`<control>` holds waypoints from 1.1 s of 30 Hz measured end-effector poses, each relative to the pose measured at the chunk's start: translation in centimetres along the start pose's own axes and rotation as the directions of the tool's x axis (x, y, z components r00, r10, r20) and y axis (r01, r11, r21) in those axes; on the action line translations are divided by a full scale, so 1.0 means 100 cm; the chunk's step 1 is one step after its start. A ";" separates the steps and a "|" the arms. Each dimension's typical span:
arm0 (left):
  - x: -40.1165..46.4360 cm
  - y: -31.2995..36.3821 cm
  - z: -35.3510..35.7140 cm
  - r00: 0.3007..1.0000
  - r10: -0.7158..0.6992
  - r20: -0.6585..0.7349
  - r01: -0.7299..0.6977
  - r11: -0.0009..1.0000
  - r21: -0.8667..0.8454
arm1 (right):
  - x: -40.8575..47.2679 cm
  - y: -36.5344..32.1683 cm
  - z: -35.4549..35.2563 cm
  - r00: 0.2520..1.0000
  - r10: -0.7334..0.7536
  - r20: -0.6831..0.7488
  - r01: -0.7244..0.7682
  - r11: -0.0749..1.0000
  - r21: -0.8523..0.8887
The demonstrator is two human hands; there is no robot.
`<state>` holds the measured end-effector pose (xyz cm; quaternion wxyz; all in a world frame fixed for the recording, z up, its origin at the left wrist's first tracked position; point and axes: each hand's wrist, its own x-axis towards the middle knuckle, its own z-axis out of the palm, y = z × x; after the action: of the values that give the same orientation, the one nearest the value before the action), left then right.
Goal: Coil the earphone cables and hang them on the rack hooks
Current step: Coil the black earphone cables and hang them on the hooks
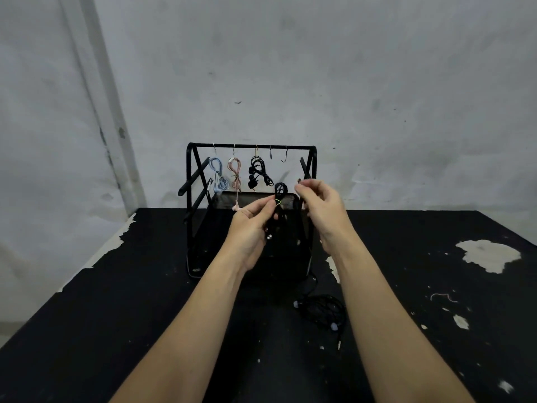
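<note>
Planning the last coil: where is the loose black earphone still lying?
Head view: loose black earphone lies on the black table, just under the right forearm, in front of the rack.

Lighting's pretty flat and dim-ish, soft light with no hard shadows or glare anywhere, and the grey wall (pixel 319 68) comes out way brighter than the black bench (pixel 87 330), which swallows detail. Wide-angle lens bends the edges, so the bench edge bows. Whole frame is a bit soft and noisy, especially the dark cables.
</note>
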<state>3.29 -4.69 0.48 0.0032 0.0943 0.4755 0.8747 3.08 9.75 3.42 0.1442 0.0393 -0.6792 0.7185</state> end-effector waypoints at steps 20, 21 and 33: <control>0.003 0.027 0.013 0.988 0.152 0.036 -0.156 0.965 0.213 | -0.010 -0.026 0.011 0.979 -0.144 0.147 0.167 0.974 -0.155; 0.004 0.030 0.012 0.989 0.141 0.038 -0.146 0.968 0.206 | -0.011 -0.027 0.013 0.983 -0.136 0.122 0.150 0.982 -0.111; 0.028 0.061 0.009 0.995 0.056 0.082 -0.074 0.970 0.233 | 0.013 -0.043 0.026 0.984 -0.029 0.175 0.027 1.000 0.014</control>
<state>1.23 -7.06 6.45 -0.0188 0.1423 0.5721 0.8075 2.61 7.52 8.05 0.0939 0.1125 -0.6845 0.7141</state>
